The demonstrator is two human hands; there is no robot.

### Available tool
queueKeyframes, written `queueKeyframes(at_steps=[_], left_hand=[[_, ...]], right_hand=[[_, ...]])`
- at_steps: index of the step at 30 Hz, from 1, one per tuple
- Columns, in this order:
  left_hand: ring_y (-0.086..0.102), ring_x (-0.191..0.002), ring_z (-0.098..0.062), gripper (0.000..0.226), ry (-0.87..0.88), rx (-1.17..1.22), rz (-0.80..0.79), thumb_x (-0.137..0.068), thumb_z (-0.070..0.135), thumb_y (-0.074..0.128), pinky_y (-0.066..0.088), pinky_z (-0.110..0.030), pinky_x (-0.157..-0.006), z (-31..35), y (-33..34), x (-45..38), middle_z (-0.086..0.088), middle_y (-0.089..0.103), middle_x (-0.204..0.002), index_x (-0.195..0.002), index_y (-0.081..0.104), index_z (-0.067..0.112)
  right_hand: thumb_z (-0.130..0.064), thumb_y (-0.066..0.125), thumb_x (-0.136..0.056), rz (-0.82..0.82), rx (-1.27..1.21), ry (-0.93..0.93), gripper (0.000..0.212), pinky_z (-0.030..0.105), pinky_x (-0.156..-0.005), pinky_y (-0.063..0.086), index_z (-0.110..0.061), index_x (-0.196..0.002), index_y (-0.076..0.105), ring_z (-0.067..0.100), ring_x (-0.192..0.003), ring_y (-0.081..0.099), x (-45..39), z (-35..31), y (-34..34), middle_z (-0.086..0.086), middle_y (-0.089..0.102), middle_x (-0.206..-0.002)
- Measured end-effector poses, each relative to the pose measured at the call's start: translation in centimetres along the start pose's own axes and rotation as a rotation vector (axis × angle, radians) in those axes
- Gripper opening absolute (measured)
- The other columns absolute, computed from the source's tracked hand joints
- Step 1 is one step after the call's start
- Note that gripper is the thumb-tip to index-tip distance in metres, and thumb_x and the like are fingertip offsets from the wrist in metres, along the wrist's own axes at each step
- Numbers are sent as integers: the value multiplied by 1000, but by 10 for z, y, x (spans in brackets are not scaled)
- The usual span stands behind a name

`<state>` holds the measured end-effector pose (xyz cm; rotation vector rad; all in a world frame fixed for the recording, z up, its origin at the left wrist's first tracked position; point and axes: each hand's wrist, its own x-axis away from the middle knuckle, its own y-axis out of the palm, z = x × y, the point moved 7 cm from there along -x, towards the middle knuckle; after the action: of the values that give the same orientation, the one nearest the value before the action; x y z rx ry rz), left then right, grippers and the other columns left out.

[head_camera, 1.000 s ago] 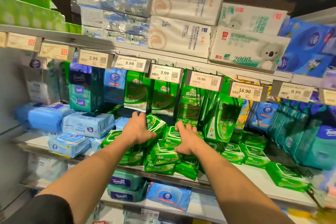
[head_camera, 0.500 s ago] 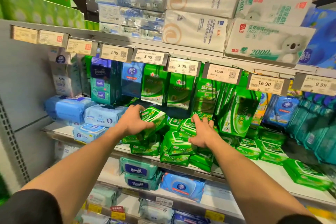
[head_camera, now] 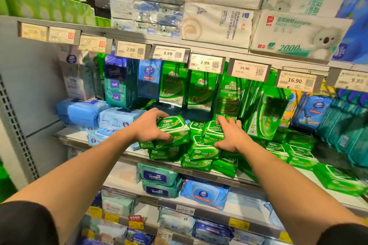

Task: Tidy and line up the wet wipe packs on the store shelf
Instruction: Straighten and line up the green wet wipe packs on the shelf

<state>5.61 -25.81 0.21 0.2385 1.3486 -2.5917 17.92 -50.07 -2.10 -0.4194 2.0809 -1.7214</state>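
Green wet wipe packs lie in loose stacks on the middle shelf (head_camera: 310, 175). My left hand (head_camera: 149, 127) grips the top green pack (head_camera: 175, 128) of the left stack, thumb under and fingers over its far edge. My right hand (head_camera: 229, 135) is pressed onto the neighbouring stack, fingers curled over its top green pack (head_camera: 211, 132). More green packs (head_camera: 298, 155) lie scattered flat to the right, and one (head_camera: 338, 182) sits near the shelf's front edge.
Hanging green and blue pouches (head_camera: 173, 87) fill the back of the shelf under price tags (head_camera: 207, 63). Blue wipe packs (head_camera: 79, 111) sit at the left. Tissue bales (head_camera: 219, 24) rest on the shelf above; Tempo packs (head_camera: 157, 177) lie below.
My left hand has closed round the top pack of the left stack and lifted it slightly. The right hand stays on its stack. The camera has shifted left and closer.
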Motion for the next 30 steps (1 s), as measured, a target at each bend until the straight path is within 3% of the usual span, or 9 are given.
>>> queueKeyframes(at_steps=[4, 7, 13, 20, 24, 30], left_hand=[[58, -97, -16, 73, 132, 12, -28, -58, 34, 90, 45, -23, -79, 46, 15, -10, 0, 53, -111, -122, 60, 18], [58, -96, -12, 79, 255, -9, -132, -48, 48, 83, 46, -23, -82, 93, 39, -13, 3, 54, -109, -120, 62, 20], [59, -100, -12, 93, 283, 18, -115, -39, 60, 77, 44, -23, -85, 104, 45, -18, 5, 56, -112, -121, 63, 20], [54, -103, -12, 101, 481, 53, -216, -40, 63, 75, 36, -19, -87, 192, 129, -6, 6, 51, -110, -129, 57, 18], [51, -104, -13, 92, 555, -18, -293, -53, 51, 84, 36, -17, -89, 236, 188, 3, 4, 50, -111, -133, 55, 16], [50, -104, -14, 97, 450, -88, -276, -55, 55, 83, 42, -24, -93, 270, 251, -24, 6, 45, -111, -137, 51, 15]], right_hand=[[-34, 82, -71, 13, 31, -77, 73, 51, -100, 41, -28, -126, 33, 31, -124, 32, 26, 14, -16, 10, 39, -132], [-35, 84, -70, 74, -38, -30, 71, 43, -98, 41, -27, -122, 37, 27, -117, 36, 65, 52, -25, 5, 41, -118], [-35, 87, -66, 6, -55, -82, 73, 36, -99, 40, -19, -123, 43, 26, -116, 42, 91, 55, -17, 8, 46, -123], [-33, 85, -68, -20, 41, 109, 72, 33, -93, 39, -18, -124, 43, 24, -115, 39, 177, 158, -26, 7, 43, -124], [-31, 86, -65, 23, 44, 193, 67, 31, -80, 36, -19, -116, 44, 23, -109, 42, 206, 230, -36, 4, 44, -114], [-30, 83, -66, 32, 17, 220, 67, 37, -94, 40, -23, -117, 40, 24, -116, 38, 214, 317, -28, 5, 43, -121]])
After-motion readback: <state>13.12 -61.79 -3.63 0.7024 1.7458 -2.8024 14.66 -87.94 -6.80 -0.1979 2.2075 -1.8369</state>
